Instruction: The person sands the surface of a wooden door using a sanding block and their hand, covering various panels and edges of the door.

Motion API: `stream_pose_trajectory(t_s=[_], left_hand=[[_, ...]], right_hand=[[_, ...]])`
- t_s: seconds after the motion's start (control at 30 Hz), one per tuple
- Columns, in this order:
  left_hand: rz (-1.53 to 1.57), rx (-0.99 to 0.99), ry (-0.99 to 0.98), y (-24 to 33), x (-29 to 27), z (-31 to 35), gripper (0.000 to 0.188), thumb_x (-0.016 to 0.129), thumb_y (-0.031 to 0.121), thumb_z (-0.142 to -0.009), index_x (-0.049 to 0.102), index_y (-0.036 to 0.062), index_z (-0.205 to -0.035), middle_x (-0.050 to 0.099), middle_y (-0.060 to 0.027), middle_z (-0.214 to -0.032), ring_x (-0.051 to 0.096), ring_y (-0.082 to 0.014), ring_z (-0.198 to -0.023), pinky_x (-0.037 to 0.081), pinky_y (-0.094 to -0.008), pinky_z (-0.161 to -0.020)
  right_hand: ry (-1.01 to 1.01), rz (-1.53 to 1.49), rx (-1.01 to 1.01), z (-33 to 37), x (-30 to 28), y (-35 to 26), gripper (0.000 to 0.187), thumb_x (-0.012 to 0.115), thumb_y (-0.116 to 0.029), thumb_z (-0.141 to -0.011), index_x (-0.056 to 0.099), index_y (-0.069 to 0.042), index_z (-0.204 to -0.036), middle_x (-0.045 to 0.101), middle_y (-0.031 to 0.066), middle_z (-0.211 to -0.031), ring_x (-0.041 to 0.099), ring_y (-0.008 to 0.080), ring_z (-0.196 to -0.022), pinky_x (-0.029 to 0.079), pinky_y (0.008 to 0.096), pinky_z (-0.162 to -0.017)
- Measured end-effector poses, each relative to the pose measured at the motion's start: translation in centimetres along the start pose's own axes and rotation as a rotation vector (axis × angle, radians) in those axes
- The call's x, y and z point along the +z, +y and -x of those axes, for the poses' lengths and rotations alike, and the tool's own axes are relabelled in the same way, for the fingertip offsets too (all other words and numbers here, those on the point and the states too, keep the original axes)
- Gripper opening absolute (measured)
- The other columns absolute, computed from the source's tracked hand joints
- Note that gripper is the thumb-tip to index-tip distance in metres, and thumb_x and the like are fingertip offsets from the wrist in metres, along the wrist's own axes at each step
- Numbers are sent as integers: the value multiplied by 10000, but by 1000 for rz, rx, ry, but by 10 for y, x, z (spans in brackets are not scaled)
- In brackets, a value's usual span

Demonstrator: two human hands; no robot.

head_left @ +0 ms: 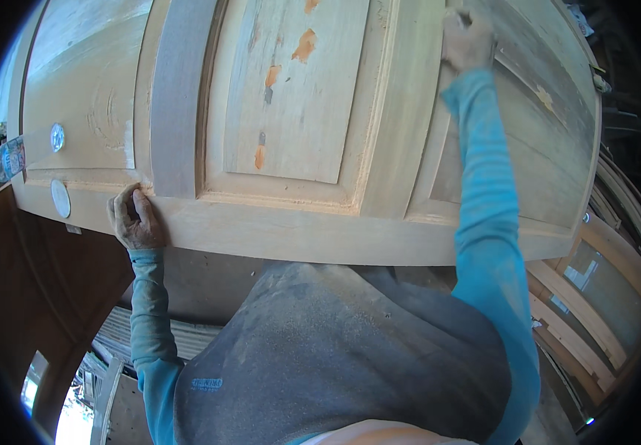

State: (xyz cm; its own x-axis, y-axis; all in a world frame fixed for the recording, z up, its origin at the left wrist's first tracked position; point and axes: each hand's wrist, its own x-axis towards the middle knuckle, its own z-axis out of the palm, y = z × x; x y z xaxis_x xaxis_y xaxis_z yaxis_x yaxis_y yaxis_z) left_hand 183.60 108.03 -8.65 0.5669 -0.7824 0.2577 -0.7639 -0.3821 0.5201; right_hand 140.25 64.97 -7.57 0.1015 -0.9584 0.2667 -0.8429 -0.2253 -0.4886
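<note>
A pale wooden panel door (298, 226) lies flat in front of me, with raised panels framed by grooves. Orange filler patches (304, 46) dot its middle panel (306, 126), and sawdust lines the grooves. On the near rail, at the lower corner of the left panel, rests my left hand (138, 217). Its fingers are curled together over the groove; whatever they may pinch is hidden. My right arm reaches across the right panel (536, 156), with my right hand (469, 41) closed like a fist at the far side. It is slightly blurred, and I cannot see what it grips.
A white disc (61, 198) and a shiny round piece (57, 137) lie on the door's left end, near a clear plastic bottle (9, 159). A brown wooden panel (46, 274) stands at lower left. Wooden frames (580, 311) lean at right.
</note>
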Motion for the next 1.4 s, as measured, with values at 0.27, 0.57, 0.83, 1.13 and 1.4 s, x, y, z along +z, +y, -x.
stream_pose_trajectory(t_s=[0.27,0.57,0.83,1.13,1.4], left_hand=[[-6,33,-16,-7,-2,-3,124,645,83,-979,721,56,-1073,596,-64,-925,568,-180,-807,482,-313,-760],[85,106,63,-12,0,3,101,662,81,-958,724,55,-1033,641,-76,-889,610,-216,-825,504,-335,-770],[90,101,157,-26,5,-2,80,709,129,-907,735,88,-971,652,-69,-852,634,-249,-821,518,-372,-773],[37,77,226,-21,12,4,77,719,154,-904,750,111,-960,655,-67,-835,650,-233,-797,524,-366,-750],[62,-119,277,5,-6,1,81,711,161,-864,727,82,-873,667,-128,-859,661,-328,-832,547,-426,-770]], right_hand=[[97,112,83,-96,31,18,296,671,-280,-871,750,-2,-935,733,270,-955,742,384,-924,573,462,-816],[-18,137,-78,173,-43,-22,229,668,-249,-904,708,-60,-1027,646,207,-1032,662,378,-1019,545,466,-869],[100,27,-278,88,-38,-75,212,734,-193,-889,738,-89,-1074,683,124,-1069,684,288,-901,565,377,-790],[-497,-158,-948,231,-38,-150,191,766,-65,-838,729,-92,-1024,655,80,-977,669,266,-833,567,404,-708],[-512,-442,-1013,244,45,-239,95,681,-88,-908,680,-67,-1001,573,104,-914,614,323,-853,521,455,-754]])
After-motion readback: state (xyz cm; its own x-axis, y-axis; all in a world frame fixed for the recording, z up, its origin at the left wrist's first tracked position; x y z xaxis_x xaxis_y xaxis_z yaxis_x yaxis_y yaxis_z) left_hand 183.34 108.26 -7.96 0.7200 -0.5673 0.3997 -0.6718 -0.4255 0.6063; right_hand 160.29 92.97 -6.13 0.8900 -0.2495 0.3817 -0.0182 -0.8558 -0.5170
